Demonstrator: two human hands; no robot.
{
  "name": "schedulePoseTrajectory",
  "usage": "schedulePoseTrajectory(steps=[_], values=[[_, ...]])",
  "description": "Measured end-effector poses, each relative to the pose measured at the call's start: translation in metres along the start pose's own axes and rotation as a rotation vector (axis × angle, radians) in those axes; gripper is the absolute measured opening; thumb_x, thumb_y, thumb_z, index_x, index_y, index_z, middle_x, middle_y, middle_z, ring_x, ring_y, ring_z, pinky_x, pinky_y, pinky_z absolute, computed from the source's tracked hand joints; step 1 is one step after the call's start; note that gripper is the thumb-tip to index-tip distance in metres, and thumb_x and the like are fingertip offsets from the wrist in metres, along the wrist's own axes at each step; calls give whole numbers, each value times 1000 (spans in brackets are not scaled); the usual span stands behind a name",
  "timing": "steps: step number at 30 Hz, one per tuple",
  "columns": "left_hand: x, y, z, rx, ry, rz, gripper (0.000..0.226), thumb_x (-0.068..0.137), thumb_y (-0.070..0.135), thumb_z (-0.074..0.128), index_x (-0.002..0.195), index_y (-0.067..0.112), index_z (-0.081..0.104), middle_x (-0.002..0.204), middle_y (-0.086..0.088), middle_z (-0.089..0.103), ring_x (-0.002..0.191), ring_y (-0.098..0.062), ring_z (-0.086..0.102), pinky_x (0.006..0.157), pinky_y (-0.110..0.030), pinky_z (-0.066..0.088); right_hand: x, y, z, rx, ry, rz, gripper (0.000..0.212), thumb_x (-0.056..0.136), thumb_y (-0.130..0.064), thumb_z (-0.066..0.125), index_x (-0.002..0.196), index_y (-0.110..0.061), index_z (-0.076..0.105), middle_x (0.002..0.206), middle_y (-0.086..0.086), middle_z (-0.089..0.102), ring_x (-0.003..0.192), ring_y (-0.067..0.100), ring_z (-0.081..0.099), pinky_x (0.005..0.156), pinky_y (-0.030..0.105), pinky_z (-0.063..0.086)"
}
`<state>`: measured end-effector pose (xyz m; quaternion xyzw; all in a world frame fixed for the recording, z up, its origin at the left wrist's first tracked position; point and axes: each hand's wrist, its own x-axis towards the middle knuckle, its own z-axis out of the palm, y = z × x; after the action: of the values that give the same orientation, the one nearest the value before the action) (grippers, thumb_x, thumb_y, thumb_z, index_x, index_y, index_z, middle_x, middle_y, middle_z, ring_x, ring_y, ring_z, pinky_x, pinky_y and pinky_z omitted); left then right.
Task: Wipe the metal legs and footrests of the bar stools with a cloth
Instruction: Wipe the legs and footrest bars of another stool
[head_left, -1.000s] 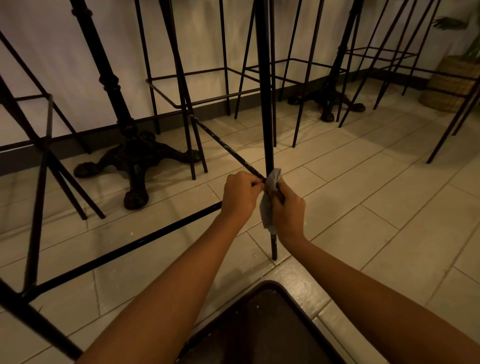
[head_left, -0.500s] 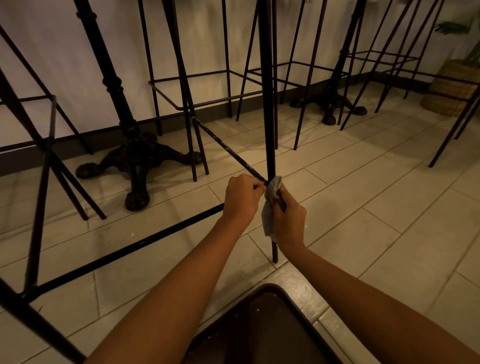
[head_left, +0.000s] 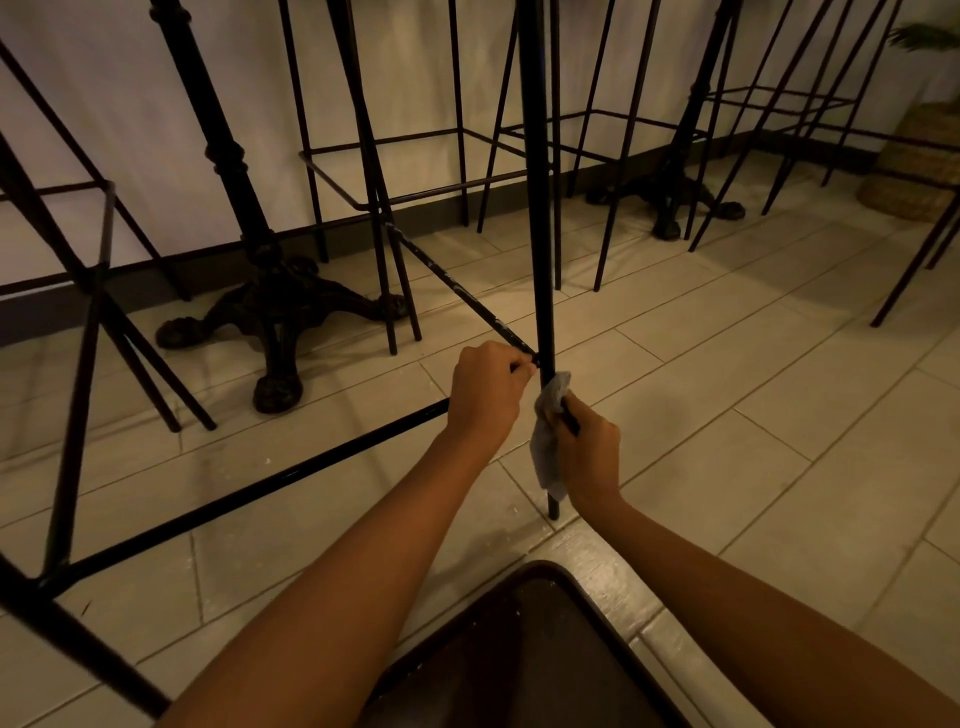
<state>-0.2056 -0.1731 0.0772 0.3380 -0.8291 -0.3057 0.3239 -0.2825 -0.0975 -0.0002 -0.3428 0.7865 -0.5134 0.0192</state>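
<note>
Two hands are working low on the same stool leg (head_left: 537, 208), a thin black metal upright whose foot stands on the pale tiled floor (head_left: 779, 415). The left hand (head_left: 485, 395) sits at the corner where the footrests meet that leg, its fingers (head_left: 522, 366) clenched over the end of the near footrest bar (head_left: 260, 493), which runs away to the lower left. The far footrest bar (head_left: 457, 286) comes into the same corner from behind, with pale dust streaks along it.

Just below the joint, the right hand (head_left: 589, 452) grips the grey cloth (head_left: 545, 457). Its fingers are wrapped round the bunched fabric, pressing it against the leg, and a loose tail of cloth hangs down towards the leg's foot (exactly how much of the leg the cloth wraps is hard to tell). The two hands are very close, almost touching, one on either side of the upright.

Behind them stand more bar stools (head_left: 415, 156) on thin black legs, lined up along the light wall. An ornate cast-iron table base (head_left: 275, 312) stands to the left, a second one further right. A woven basket (head_left: 914, 171) sits in the far right corner, and a dark seat (head_left: 519, 649) fills the bottom edge between the forearms.
</note>
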Motion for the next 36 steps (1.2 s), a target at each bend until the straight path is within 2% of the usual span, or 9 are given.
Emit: schedulePoseTrajectory(steps=[4, 12, 15, 16, 18, 24, 28, 31, 36], values=[[-1, 0, 2, 23, 8, 18, 22, 88, 15, 60, 105, 4, 69, 101, -14, 71, 89, -20, 66, 75, -17, 46, -2, -7, -1, 59, 76, -99, 25, 88, 5, 50, 109, -1, 63, 82, -1, 58, 71, 12, 54, 65, 3, 42], [-1, -2, 4, 54, 17, 54, 23, 89, 15, 59, 107, 4, 68, 102, -14, 71, 91, -22, 66, 79, -24, 51, 1, 5, 4, 26, 30, -28, 20, 87, 3, 52, 102, -1, 65, 73, 1, 59, 68, 22, 61, 61, 4, 39], [-1, -2, 4, 55, 16, 52, 23, 89, 16, 59, 107, 5, 68, 102, -14, 71, 91, -21, 66, 79, -23, 51, 3, 9, 3, 0, 4, -21, 14, 86, 3, 53, 88, -2, 66, 69, 8, 64, 65, 24, 61, 62, 15, 43], [-2, -2, 4, 50, 16, 50, 22, 89, 15, 59, 107, 5, 69, 102, -14, 71, 91, -21, 66, 79, -22, 50, 2, 9, 2, 10, 15, -33, 14, 85, 3, 53, 88, -1, 66, 70, 9, 64, 65, 23, 60, 64, 24, 44], [-2, -1, 4, 46, 16, 51, 22, 89, 15, 59, 107, 5, 68, 102, -14, 71, 91, -21, 66, 77, -19, 48, 1, 5, 1, 46, 56, -77, 15, 86, 4, 52, 91, 0, 65, 74, 8, 64, 68, 20, 59, 67, 27, 44], [-3, -1, 6, 76, 20, 59, 23, 91, 16, 57, 108, 5, 68, 101, -14, 71, 90, -21, 66, 79, -22, 51, 0, 2, 10, 131, 86, -52, 23, 87, 5, 50, 105, -3, 63, 82, 2, 60, 73, 16, 57, 69, 24, 45], [-3, -1, 6, 86, 21, 69, 24, 91, 15, 56, 109, 4, 67, 101, -14, 71, 91, -22, 66, 80, -24, 52, -4, 16, 14, 85, 46, 7, 17, 87, 2, 51, 97, -1, 64, 75, 3, 61, 67, 20, 58, 61, 6, 39], [-3, 0, 7, 89, 14, 71, 24, 91, 15, 56, 108, 4, 68, 101, -16, 70, 92, -24, 65, 83, -33, 53, -7, 27, 17, 63, 34, 46, 13, 86, 2, 53, 89, -2, 64, 69, 13, 64, 61, 26, 57, 53, 7, 36], [-3, -1, 6, 90, 20, 62, 24, 91, 16, 56, 108, 4, 68, 104, -15, 70, 93, -24, 65, 84, -27, 51, -8, 26, 13, 90, 50, 45, 19, 87, 3, 51, 96, -1, 66, 70, 4, 60, 61, 13, 53, 57, 0, 37]])
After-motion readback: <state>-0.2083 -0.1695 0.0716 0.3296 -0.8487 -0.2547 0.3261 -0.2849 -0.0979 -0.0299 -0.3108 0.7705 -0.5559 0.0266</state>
